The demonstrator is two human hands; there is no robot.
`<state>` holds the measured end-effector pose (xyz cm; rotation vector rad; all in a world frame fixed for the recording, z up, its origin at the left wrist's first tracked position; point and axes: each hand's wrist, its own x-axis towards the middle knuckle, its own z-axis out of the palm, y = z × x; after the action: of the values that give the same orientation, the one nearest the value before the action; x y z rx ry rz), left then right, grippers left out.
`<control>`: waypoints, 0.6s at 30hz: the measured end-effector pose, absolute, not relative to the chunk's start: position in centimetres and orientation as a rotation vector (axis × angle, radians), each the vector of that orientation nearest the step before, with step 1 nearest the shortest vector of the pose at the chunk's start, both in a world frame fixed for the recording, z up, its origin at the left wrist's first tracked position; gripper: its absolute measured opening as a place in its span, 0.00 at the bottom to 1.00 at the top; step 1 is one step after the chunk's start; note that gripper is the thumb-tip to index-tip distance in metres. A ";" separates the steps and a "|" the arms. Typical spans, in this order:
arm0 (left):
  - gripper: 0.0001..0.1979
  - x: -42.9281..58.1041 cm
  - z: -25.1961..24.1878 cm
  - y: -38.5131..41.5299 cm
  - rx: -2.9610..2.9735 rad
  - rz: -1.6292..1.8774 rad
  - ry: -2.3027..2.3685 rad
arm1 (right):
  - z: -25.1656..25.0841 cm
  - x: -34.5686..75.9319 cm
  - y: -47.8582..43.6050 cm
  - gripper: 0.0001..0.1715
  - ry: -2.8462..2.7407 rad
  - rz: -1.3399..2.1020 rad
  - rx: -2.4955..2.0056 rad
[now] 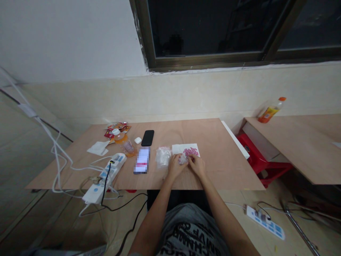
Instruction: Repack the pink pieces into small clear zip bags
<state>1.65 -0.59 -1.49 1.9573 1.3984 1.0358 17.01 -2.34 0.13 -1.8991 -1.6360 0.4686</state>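
Note:
On the wooden table lies a white sheet of paper [176,148] with many small pink pieces [191,151] spread over its right part. My left hand [174,167] is closed around a small clear plastic bag [182,159] at the sheet's near edge. Some pink shows in or behind that bag. My right hand [197,165] has its fingers pinched together at the bag's right side, just below the pink pieces. What sits between those fingertips is too small to make out. Left of the sheet lies a pile of clear plastic bags [163,157].
Left of the bags are a lit phone [142,160], a black phone [147,138], a white case [137,140], an orange drink bottle [124,143], snack wrappers [117,128] and tissue [98,148]. A power strip [106,177] with cables overhangs the front edge. Red stools [255,156] stand right.

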 end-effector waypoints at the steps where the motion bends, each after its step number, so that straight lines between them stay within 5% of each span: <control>1: 0.23 1.7 -1.5 -0.6 1.954 1.033 1.398 | 0.2 17.0 -2.3 0.18 -1.644 0.468 -1.927; 18: 0.25 1.7 -1.5 -0.8 1.931 1.061 1.386 | 0.7 16.9 -2.2 0.18 -1.773 0.498 -2.035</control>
<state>1.71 -0.76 -1.47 1.9309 1.3863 1.0609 16.90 -2.22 0.70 -2.0346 -1.7729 0.4981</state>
